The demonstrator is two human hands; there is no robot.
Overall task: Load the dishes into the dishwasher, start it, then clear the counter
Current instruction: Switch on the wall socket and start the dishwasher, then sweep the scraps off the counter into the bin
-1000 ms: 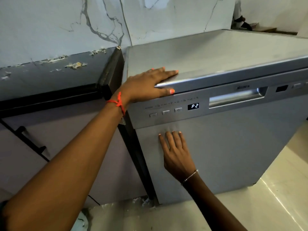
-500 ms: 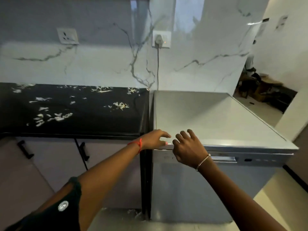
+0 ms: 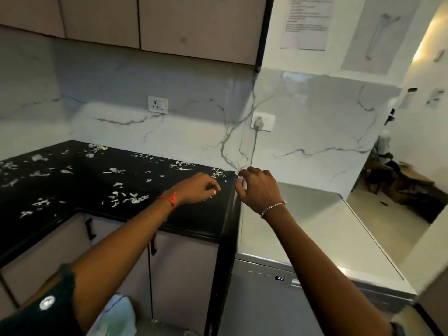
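Nearest, at the bottom edge, we see our dark sleeve [image 3: 48, 311] and, under the left forearm, a pale blue thing [image 3: 116, 314] too blurred to name. Just beyond, the dishwasher [image 3: 339, 238] stands hard against the right end of the black counter [image 3: 206, 221], its door closed and its small display [image 3: 280, 278] reading P2. Both our arms reach forward over this seam. Our left hand [image 3: 196, 189], a red thread [image 3: 169, 201] at the wrist, hangs over the counter's right end with its fingers curled under; we cannot tell whether they pinch anything. Our right hand [image 3: 258, 187], with a bracelet [image 3: 272, 207], is at the back corner where counter and dishwasher meet, fingers bent, and we cannot tell if it holds something. White scraps [image 3: 131, 198] lie scattered across the counter. Farther back, the marbled wall carries a free socket [image 3: 158, 104] and a socket [image 3: 269, 121] with a plug and a cord [image 3: 254, 149] hanging down, and cabinets [image 3: 194, 25] hang above
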